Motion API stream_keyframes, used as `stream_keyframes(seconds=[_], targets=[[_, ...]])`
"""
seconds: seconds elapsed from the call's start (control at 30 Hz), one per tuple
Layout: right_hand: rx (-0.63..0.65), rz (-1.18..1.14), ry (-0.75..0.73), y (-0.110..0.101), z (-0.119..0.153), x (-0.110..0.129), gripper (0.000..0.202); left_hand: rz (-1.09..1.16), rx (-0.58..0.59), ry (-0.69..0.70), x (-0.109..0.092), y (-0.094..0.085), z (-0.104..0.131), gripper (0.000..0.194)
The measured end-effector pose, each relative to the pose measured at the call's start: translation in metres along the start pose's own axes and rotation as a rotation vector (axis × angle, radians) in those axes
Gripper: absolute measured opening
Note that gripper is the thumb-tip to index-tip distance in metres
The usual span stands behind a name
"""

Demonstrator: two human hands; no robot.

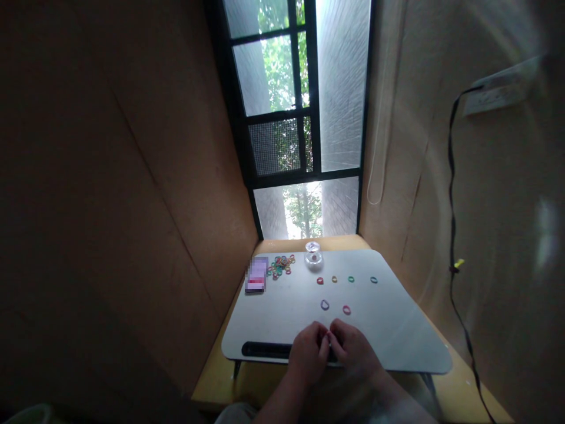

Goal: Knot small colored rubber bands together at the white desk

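Observation:
My left hand point(310, 350) and my right hand point(352, 344) meet at the fingertips over the front edge of the white lap table point(265, 318). Both are pinched closed around something small and reddish, mostly hidden by the fingers. Just beyond them lie a purple band point(325, 305) and a pink band point(346, 310). Farther back, a row holds a red band point(320, 281), a yellow band point(334, 279), a green band point(351, 279) and a teal band point(374, 280). A pile of small coloured bands point(281, 266) sits at the back left.
Beside the pile, a phone-like device point(256, 275) with a blurred screen lies at the left edge. A clear round container point(313, 259) stands at the back. A black slot point(267, 350) runs along the front edge. At right, a black cable point(452, 206) hangs down the wall.

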State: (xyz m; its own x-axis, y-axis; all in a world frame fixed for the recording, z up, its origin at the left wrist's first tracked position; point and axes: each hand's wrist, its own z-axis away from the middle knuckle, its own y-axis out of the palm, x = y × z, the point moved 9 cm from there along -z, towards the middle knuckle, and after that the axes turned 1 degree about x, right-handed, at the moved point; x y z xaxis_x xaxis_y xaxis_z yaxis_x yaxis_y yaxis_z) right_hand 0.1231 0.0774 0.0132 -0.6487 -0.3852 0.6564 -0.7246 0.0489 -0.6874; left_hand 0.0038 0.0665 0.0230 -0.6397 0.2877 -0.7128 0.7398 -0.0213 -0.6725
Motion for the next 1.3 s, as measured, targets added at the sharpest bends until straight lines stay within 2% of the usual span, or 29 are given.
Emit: stream_keyframes(seconds=[0.93,1.3], targets=[[0.018,-0.032,0.005,-0.011,0.002,0.012,0.016,-0.077,0.021,0.012,-0.004,0.002,0.002,0.012],[0.039,-0.03,0.016,-0.009,-0.003,0.009,0.016,-0.115,0.027,0.008,-0.006,0.002,-0.001,0.008]])
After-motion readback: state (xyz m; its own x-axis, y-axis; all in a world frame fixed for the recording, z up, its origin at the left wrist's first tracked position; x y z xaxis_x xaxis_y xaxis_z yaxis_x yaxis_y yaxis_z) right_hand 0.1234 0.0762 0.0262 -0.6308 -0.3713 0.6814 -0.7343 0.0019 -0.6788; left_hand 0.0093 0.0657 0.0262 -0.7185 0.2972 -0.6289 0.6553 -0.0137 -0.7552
